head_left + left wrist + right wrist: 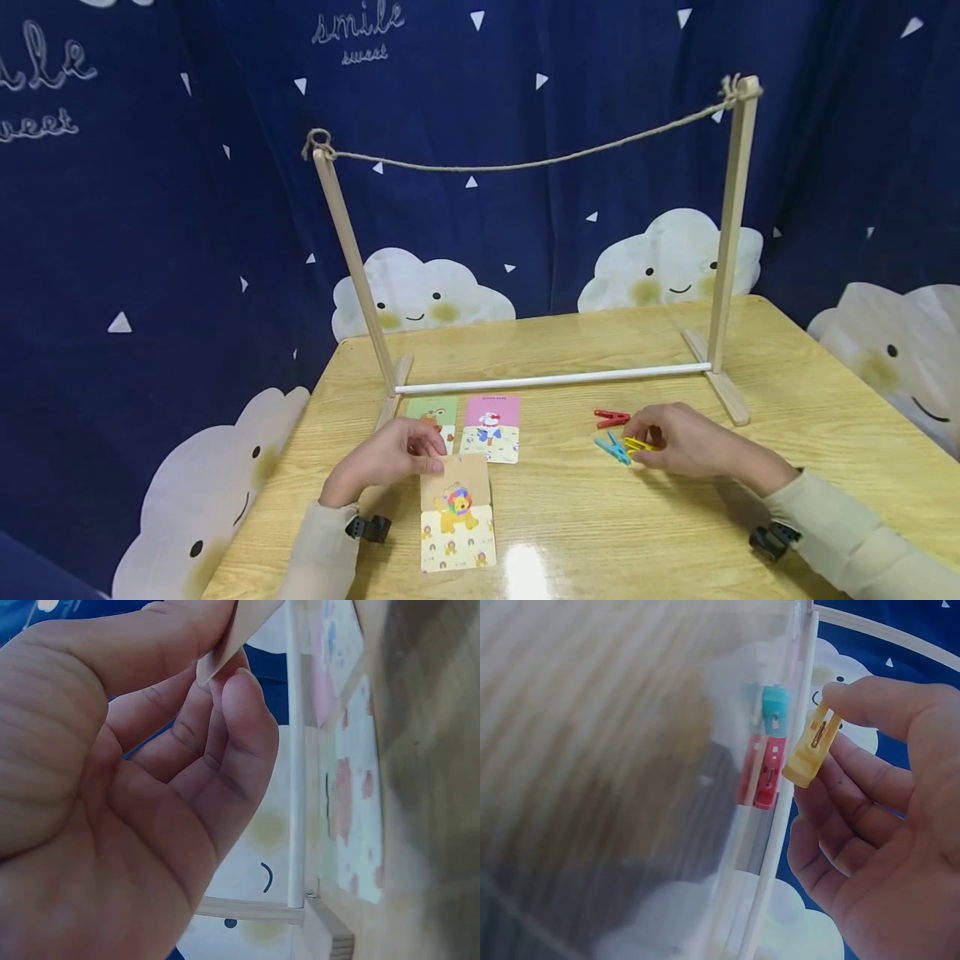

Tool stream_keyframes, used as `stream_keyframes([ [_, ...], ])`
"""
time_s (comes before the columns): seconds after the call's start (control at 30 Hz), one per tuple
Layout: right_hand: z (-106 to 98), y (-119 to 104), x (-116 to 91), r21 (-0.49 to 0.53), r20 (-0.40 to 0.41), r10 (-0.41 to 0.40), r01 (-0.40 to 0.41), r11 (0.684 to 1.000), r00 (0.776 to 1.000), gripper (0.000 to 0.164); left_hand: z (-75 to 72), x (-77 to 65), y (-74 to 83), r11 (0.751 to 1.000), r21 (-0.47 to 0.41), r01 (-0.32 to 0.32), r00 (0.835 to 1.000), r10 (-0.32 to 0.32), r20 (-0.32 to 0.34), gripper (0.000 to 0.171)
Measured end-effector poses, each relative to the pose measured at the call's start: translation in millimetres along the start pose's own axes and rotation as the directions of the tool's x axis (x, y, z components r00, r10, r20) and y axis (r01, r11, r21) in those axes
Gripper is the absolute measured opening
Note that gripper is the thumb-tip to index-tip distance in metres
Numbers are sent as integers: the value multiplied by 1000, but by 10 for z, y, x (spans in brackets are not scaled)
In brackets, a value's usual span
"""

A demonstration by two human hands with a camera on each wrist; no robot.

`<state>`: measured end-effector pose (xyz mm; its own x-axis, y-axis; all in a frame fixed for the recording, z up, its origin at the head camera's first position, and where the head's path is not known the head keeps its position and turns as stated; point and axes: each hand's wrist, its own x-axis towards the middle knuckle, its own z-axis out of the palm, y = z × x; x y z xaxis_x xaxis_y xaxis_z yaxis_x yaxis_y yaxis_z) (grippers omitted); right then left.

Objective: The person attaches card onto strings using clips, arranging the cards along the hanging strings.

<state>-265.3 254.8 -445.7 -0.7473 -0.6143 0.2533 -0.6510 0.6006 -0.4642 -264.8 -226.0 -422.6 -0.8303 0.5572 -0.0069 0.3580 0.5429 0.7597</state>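
Between thumb and fingers my left hand [401, 454] pinches the top corner of a card with a lion picture [455, 512]; in the left wrist view only the corner of this card [238, 634] shows. My right hand [678, 440] pinches a yellow clothespin [810, 750], held above the table in the right wrist view. Beside it on the table lie a blue clothespin [613, 448] and a red clothespin [612, 418]. A pink-topped card [491, 427] lies behind the lion card, and a green-topped card [433, 410] is partly hidden by my left hand.
A wooden frame with two posts [731, 225] stands at the back of the table [570, 517]. A sagging twine [517, 167] is tied between the post tops, and a white rod [555, 379] joins the feet. Behind hangs a dark blue curtain [525, 225] with clouds.
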Motion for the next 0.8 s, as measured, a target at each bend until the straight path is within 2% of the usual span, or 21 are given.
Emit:
stream_keyframes([
  [0.2,-47,-48,38,-6,-17,-14,14,1000,1000,22,-85,40,54,999,-23,-28,1000,28,-8,9],
  [0.43,-110,-101,72,-9,-10,17,-17,1000,1000,20,-191,79,74,997,-21,-72,997,71,-33,7],
  [0.6,-143,-113,115,-16,-23,2,-2,1000,1000,22,-277,105,129,999,-22,-49,997,48,-60,5],
  [0.8,-164,-141,169,-9,-47,-20,20,1000,999,19,-364,164,191,1000,16,-21,991,23,-135,9],
])
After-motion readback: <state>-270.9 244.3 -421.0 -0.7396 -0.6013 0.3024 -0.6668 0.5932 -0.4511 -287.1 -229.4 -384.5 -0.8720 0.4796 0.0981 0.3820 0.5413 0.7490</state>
